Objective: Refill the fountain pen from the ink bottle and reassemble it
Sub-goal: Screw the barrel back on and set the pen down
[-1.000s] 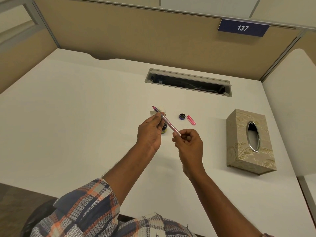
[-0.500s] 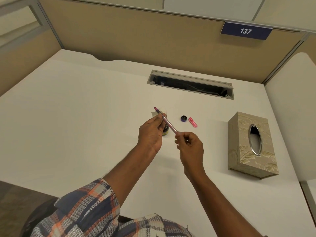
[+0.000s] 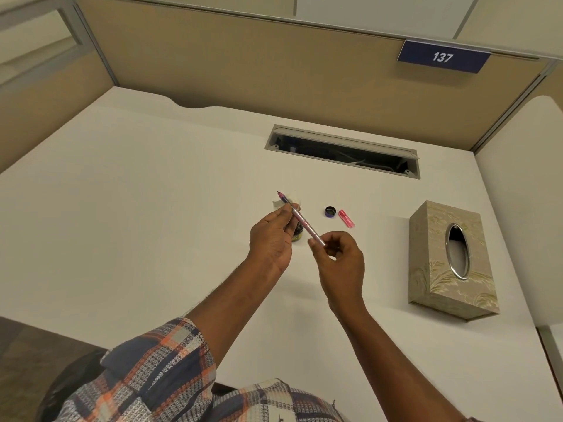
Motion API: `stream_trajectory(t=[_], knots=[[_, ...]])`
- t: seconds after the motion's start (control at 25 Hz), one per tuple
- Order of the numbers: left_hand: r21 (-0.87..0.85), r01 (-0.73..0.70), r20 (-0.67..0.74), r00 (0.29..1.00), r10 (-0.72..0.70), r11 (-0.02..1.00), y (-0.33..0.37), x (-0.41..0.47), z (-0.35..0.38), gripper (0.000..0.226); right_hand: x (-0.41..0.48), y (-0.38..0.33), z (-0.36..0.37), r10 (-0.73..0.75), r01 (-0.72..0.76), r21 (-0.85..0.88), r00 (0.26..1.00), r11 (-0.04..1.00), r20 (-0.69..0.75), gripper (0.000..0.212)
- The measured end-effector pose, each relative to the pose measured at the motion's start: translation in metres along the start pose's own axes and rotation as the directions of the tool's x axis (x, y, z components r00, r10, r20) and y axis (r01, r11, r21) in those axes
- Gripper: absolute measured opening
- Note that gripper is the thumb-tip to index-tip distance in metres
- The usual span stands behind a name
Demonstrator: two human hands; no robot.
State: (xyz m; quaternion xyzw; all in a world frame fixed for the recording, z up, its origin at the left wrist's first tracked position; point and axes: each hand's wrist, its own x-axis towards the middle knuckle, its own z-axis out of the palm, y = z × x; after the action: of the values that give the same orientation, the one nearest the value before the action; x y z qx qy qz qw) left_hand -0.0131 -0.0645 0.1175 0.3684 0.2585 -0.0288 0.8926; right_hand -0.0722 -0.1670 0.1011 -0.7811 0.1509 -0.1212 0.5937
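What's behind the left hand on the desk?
The left hand covers most of the ink bottle; only its dark lower edge shows. Its mouth and ink level are hidden.

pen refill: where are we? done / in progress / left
Done, apparently: the ink bottle is open, its dark cap lying on the desk. Whether ink was drawn can't be seen.
In hand: the pen is held off the desk, left hand near the nib end, right hand at the barrel's tail, likely screwing it on.
Left: fit the pink pen cap, recap the bottle.
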Motion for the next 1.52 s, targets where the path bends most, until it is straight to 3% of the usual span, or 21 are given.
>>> stream_trajectory(t=[0.04,0.24,0.36,0.56,0.72,1.0,1.2,1.32,1.52], knots=[[-0.003,-0.002,0.008,1.0,0.002,1.0,0.0,0.0,0.0,0.011,0.001,0.002,0.0,0.02,-0.021,0.008,1.0,1.0,0.01,0.009],[-0.028,0.006,0.03,1.0,-0.005,1.0,0.0,0.002,-0.001,0.011,0.002,0.0,0.004,0.22,-0.231,0.078,0.967,0.97,0.129,0.046],[-0.004,0.009,0.02,1.0,-0.009,1.0,-0.002,0.003,-0.002,0.01,0.0,-0.002,0.004,0.181,-0.189,0.048,0.974,0.981,0.133,0.021],[-0.021,0.012,0.03,0.999,-0.011,1.0,-0.004,0.004,-0.006,0.02,-0.003,-0.002,0.001,0.012,-0.012,-0.038,1.0,0.999,0.002,0.016],[-0.003,0.01,0.072,0.997,-0.01,1.0,-0.002,0.005,-0.007,0.024,-0.002,0.004,0.001,0.05,-0.049,-0.022,0.998,0.999,0.039,0.015],[0.077,-0.004,0.112,0.994,-0.004,0.997,-0.003,0.003,-0.01,0.011,-0.002,0.006,0.001,0.236,-0.245,0.041,0.961,0.969,0.146,0.04],[0.085,-0.004,0.076,0.997,-0.002,0.996,-0.006,0.004,-0.012,0.011,-0.006,0.008,-0.001,0.06,-0.048,-0.093,0.989,0.995,0.138,0.012],[0.136,-0.014,0.063,0.998,0.005,0.991,-0.012,0.002,-0.014,0.014,-0.005,0.006,-0.002,-0.033,0.04,-0.079,0.996,0.996,0.079,0.007],[0.171,-0.008,0.08,0.997,-0.006,0.985,-0.019,-0.001,-0.018,0.026,-0.003,0.011,-0.003,-0.064,0.067,-0.115,0.997,0.991,0.03,0.008]])
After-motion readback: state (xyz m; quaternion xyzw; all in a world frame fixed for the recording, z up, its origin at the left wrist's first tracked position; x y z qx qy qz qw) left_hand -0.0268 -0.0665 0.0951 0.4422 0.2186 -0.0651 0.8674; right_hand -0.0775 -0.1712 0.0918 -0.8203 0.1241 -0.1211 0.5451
